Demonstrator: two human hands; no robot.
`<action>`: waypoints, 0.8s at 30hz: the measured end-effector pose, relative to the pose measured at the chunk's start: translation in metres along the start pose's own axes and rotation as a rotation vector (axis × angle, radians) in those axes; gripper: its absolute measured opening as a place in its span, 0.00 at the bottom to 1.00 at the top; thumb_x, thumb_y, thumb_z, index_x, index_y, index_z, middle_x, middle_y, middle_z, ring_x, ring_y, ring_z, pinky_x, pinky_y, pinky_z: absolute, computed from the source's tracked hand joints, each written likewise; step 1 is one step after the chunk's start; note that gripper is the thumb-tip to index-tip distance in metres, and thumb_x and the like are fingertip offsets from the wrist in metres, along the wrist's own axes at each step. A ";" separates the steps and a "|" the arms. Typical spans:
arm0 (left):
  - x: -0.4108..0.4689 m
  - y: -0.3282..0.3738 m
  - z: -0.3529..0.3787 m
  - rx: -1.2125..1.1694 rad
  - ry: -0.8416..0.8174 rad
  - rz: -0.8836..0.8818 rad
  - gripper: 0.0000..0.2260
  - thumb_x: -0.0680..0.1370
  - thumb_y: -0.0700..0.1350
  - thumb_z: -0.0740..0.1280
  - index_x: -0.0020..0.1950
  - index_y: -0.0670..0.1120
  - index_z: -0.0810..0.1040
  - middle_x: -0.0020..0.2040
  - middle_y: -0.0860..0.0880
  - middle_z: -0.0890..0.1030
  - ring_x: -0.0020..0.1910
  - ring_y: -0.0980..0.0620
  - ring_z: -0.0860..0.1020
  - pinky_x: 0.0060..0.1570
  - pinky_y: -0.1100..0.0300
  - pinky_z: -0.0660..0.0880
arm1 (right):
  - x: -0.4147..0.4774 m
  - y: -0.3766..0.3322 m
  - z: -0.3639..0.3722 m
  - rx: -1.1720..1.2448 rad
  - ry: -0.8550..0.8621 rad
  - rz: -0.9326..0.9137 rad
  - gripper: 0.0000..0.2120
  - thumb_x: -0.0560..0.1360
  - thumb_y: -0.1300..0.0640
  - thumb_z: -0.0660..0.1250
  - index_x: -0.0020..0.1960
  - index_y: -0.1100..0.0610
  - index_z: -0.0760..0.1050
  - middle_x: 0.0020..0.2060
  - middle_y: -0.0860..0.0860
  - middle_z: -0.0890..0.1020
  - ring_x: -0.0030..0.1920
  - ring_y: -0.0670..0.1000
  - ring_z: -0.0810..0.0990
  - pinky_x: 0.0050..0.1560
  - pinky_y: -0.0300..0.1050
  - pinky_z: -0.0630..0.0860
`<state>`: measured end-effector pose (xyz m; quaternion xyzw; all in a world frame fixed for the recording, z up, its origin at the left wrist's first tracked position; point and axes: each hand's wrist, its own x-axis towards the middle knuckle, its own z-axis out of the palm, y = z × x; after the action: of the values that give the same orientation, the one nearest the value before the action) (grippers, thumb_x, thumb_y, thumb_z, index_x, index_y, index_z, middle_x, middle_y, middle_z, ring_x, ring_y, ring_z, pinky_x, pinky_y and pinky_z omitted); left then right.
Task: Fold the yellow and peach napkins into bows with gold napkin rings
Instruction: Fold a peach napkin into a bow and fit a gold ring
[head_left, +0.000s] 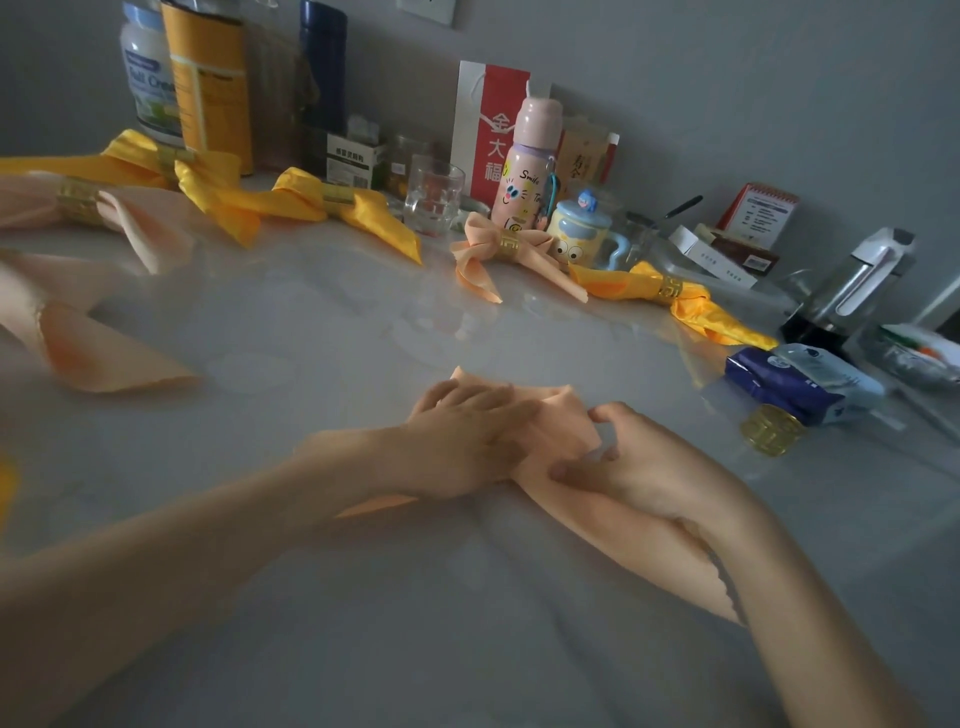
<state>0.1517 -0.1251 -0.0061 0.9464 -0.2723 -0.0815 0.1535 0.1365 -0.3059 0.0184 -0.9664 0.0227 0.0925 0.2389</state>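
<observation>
A peach napkin (563, 415) lies folded on the white table (322, 332) in front of me. My left hand (467, 436) lies flat over its middle and presses it down. My right hand (634, 462) pinches the fold at its right side, and a tail of the cloth runs down under my right wrist. A loose gold napkin ring (771, 430) stands to the right of my hands. Finished bows sit along the back: yellow bows (332, 205), a small peach bow (506, 249) and another yellow bow (675, 296). A large peach bow (83, 208) lies at far left.
Bottles, a glass mug (434, 197), a pink flask (530, 161), a cartoon mug (582, 234) and boxes crowd the back edge by the wall. A blue tissue pack (800, 382) and a kettle (852, 286) stand at the right.
</observation>
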 end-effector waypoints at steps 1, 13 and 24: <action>0.000 -0.001 0.000 -0.031 0.026 -0.007 0.25 0.81 0.54 0.54 0.76 0.58 0.49 0.77 0.55 0.49 0.75 0.55 0.44 0.68 0.62 0.39 | -0.002 -0.002 -0.002 -0.002 -0.023 -0.005 0.32 0.68 0.45 0.73 0.66 0.54 0.66 0.44 0.46 0.75 0.47 0.49 0.76 0.44 0.44 0.71; -0.005 -0.011 0.021 0.143 0.174 0.086 0.31 0.71 0.63 0.34 0.75 0.63 0.48 0.77 0.49 0.47 0.75 0.54 0.43 0.68 0.59 0.36 | 0.012 0.009 -0.003 0.031 0.296 -0.332 0.06 0.72 0.60 0.70 0.46 0.49 0.80 0.42 0.49 0.82 0.41 0.49 0.78 0.43 0.43 0.72; -0.005 -0.007 0.017 0.025 0.102 0.014 0.23 0.80 0.58 0.51 0.74 0.65 0.50 0.76 0.46 0.34 0.74 0.49 0.32 0.72 0.50 0.34 | 0.029 0.011 0.018 0.243 0.290 -0.245 0.13 0.70 0.53 0.73 0.52 0.50 0.73 0.49 0.50 0.75 0.45 0.39 0.74 0.45 0.37 0.70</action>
<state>0.1473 -0.1206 -0.0238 0.9492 -0.2720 -0.0287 0.1557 0.1610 -0.3069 -0.0076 -0.9291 -0.0497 -0.0804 0.3575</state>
